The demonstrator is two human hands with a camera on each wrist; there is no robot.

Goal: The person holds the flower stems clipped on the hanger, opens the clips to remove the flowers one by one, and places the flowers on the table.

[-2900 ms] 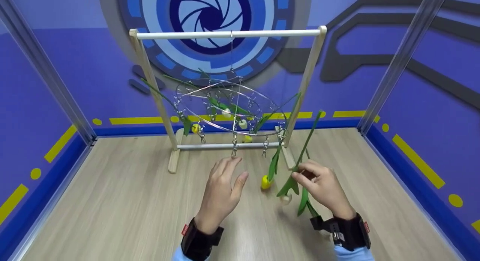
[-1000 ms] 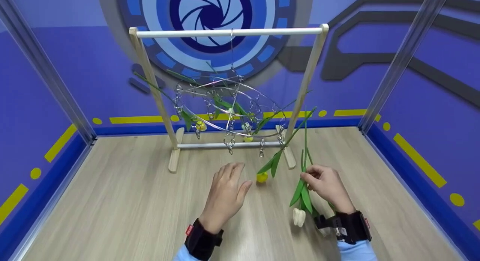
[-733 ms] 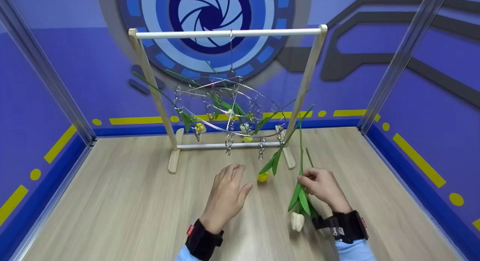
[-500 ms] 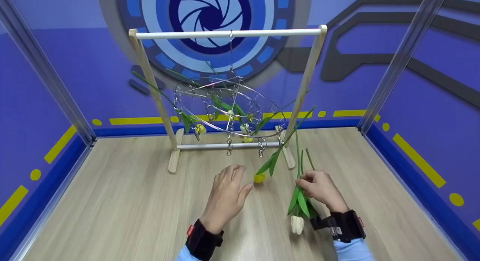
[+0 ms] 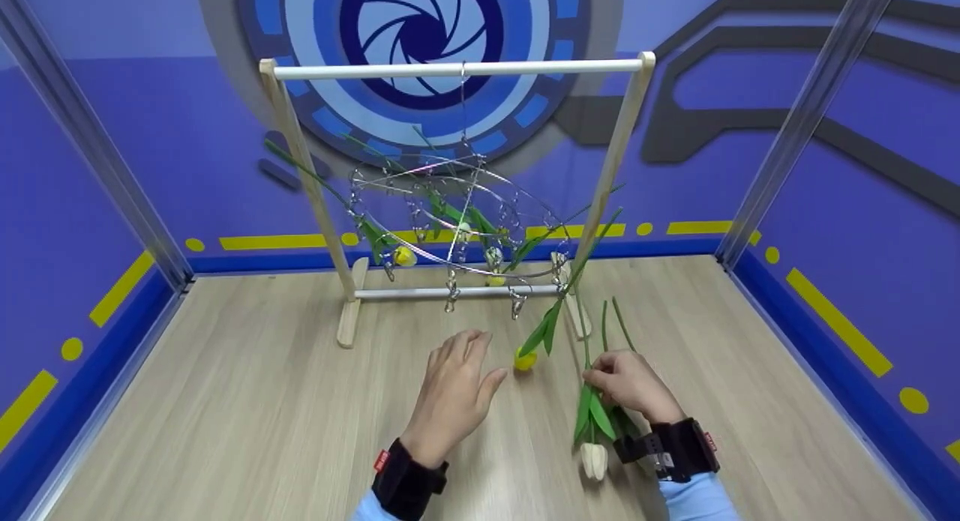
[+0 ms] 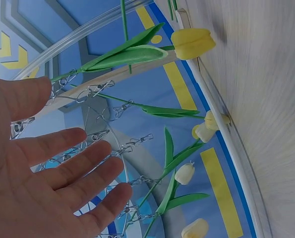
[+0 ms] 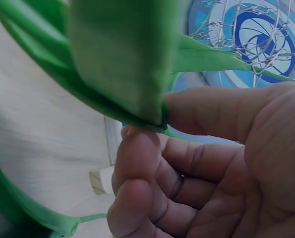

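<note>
My right hand [image 5: 630, 382] pinches the stem of a white artificial tulip [image 5: 594, 461] between thumb and forefinger, just above its green leaves. The bloom points down towards me. In the right wrist view the leaves [image 7: 122, 59] fill the space before the thumb. My left hand [image 5: 450, 401] is held in the air below the wire hanger, palm facing inward, fingers extended and holding nothing. Between the hands a yellow tulip [image 5: 526, 359] hangs head down from a clip at the right of the round wire clip hanger [image 5: 465, 206].
A wooden stand [image 5: 636, 131] with a white top bar [image 5: 360, 72] carries the hanger. Several other tulips hang from it, among them a yellow one [image 5: 405, 256] at left. More green stems [image 5: 621, 322] lie on the table beyond the right hand. Blue walls enclose the table.
The white tulip has swung from a slant to nearly straight, and my right hand has drawn it slightly nearer and leftward. The hanger sways a little; my left hand is almost still.
</note>
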